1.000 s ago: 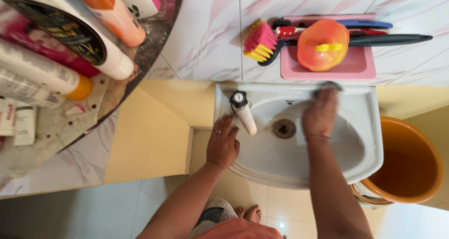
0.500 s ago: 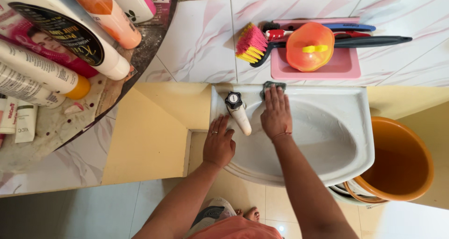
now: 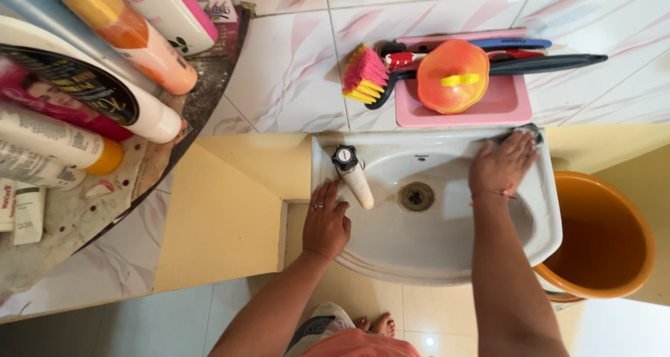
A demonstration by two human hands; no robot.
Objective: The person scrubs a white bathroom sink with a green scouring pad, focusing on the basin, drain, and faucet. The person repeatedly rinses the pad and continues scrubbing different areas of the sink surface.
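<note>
Top-down view of a white washbasin (image 3: pixel 391 249) on a tiled wall. The right hand (image 3: pixel 501 166) presses a dark scrub pad (image 3: pixel 528 131) onto the basin's far right corner; the left hand (image 3: pixel 326 221) lies flat on the near left rim beside the tap (image 3: pixel 351 170). Drain (image 3: pixel 417 196) at centre; orange bucket (image 3: pixel 607 256) at right; pink tray (image 3: pixel 488 104) with brush (image 3: pixel 366 74) above

A white sink (image 3: pixel 447 249) hung on the wall, its bowl oval and its rim squared at the back corners. The round metal drain (image 3: pixel 417 196) sat near the middle of the bowl. A white tap (image 3: pixel 354 177) with a black knob stood at the back left, its spout slanting toward the drain. A dark scrub pad (image 3: pixel 527 131) (mostly hidden under fingers) lay on the back right corner of the rim.
</note>
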